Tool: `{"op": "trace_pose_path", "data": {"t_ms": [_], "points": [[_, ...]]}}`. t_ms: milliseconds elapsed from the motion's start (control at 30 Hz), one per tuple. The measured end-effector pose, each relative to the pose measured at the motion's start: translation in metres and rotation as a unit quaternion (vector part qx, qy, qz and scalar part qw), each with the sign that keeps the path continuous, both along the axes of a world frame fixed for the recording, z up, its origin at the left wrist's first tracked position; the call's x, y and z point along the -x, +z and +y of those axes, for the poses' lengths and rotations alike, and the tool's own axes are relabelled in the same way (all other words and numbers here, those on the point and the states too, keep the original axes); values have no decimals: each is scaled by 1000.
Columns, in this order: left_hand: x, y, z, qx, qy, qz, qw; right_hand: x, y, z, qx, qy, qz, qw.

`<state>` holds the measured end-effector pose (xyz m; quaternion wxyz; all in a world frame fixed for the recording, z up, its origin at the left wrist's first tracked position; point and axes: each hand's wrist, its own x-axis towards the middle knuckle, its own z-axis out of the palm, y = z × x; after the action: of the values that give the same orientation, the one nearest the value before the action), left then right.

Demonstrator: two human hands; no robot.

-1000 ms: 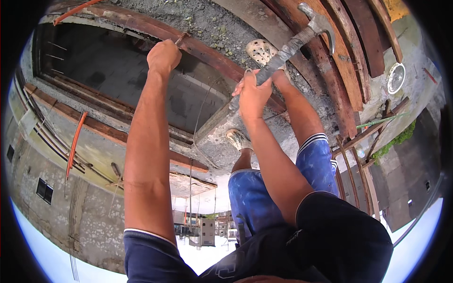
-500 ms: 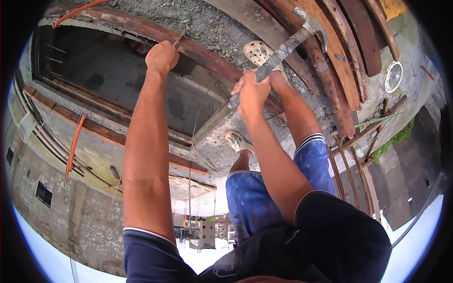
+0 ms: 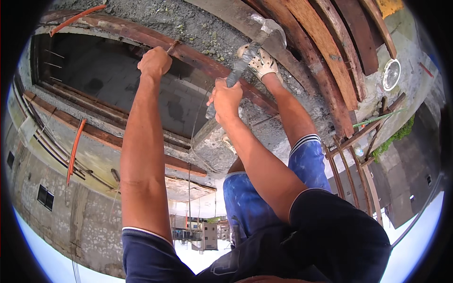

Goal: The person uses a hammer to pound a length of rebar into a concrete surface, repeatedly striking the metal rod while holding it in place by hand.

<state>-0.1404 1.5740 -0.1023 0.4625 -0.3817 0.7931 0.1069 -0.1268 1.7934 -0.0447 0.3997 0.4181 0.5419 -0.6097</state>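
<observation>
My right hand (image 3: 227,98) is wrapped round the grey, tape-bound handle of a claw hammer (image 3: 243,63). The hammer's head points away to the upper right, slightly blurred, in front of my right shoe. Farther left, my left hand (image 3: 155,62) is closed in a fist beside a long reddish-brown plank (image 3: 200,57) at the edge of an opening. From that fist a thin rusty metal piece (image 3: 173,45) juts out against the plank. The rest of that piece is hidden by my fingers.
Below the plank lies a deep rectangular opening (image 3: 118,75) with a grey floor. Several long boards (image 3: 325,52) lie to the right, near a round white lid-like thing (image 3: 391,74). Orange tubes (image 3: 77,151) stick up at the left. Rough concrete (image 3: 188,23) with rubble lies beyond the plank.
My right hand has swung left with the hammer, bringing its head left toward the plank side. My left hand stays closed at the plank, shifted slightly left in the picture.
</observation>
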Motion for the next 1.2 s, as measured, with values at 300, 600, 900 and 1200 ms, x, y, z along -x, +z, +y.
{"op": "trace_pose_path", "data": {"t_ms": [300,600,900,1200], "points": [[-10,25,-1,-37,72,50,995,58,-15,15,131,384,-99,908],[-98,244,148,99,160,501,845,156,164,142,73,675,-21,734],[-129,312,151,-247,41,176,952,102,185,65,241,892,176,339],[-156,298,47,-11,193,175,965,104,157,29,-28,638,497,588]]}}
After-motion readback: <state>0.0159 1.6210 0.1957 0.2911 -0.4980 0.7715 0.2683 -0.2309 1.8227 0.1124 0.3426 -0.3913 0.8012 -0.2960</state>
